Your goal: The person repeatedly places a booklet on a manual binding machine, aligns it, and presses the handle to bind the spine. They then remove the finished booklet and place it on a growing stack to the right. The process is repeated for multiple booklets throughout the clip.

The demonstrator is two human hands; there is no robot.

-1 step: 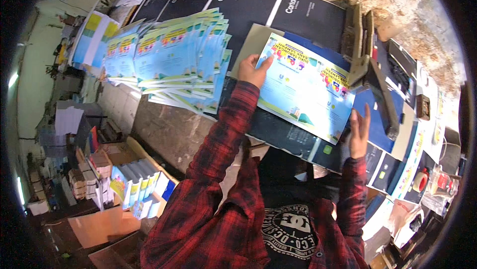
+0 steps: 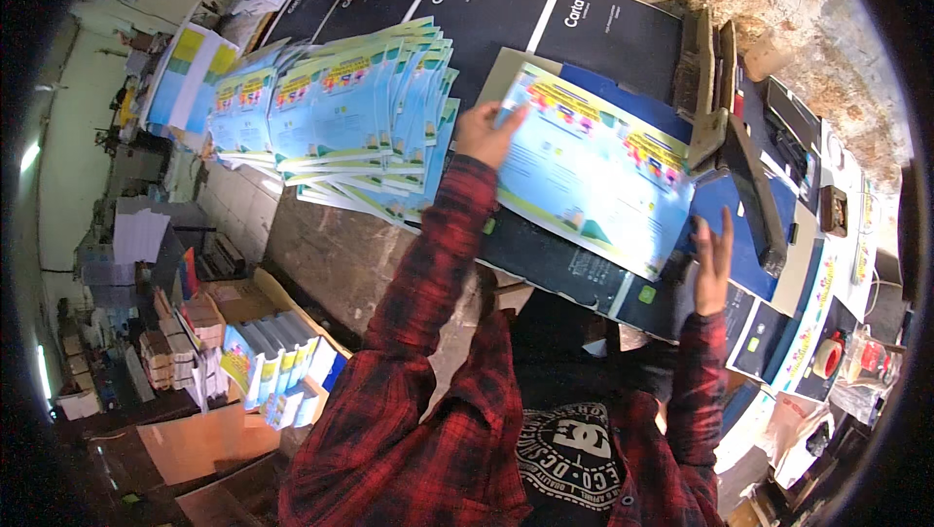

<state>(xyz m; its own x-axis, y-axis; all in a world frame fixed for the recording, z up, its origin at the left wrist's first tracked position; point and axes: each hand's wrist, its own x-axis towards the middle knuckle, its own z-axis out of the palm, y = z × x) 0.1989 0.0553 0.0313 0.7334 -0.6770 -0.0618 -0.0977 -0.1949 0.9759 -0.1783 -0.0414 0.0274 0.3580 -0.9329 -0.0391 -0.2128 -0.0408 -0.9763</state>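
My left hand [image 2: 489, 135] is closed on the left edge of one printed sheet [image 2: 593, 177], which is over the blue board [image 2: 718, 214], beside the dark lever [image 2: 757, 206]. My right hand [image 2: 712, 274] has its fingers apart, just beside the sheet's right edge; if it touches, I cannot tell. This sheet, I judge, is not finished. Many similar sheets lie in a fanned pile [image 2: 336, 109] to the left; whether these are done or waiting, I cannot tell.

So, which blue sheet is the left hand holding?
The sheet right of the fanned pile: the left hand has its edge; the others there overlap.
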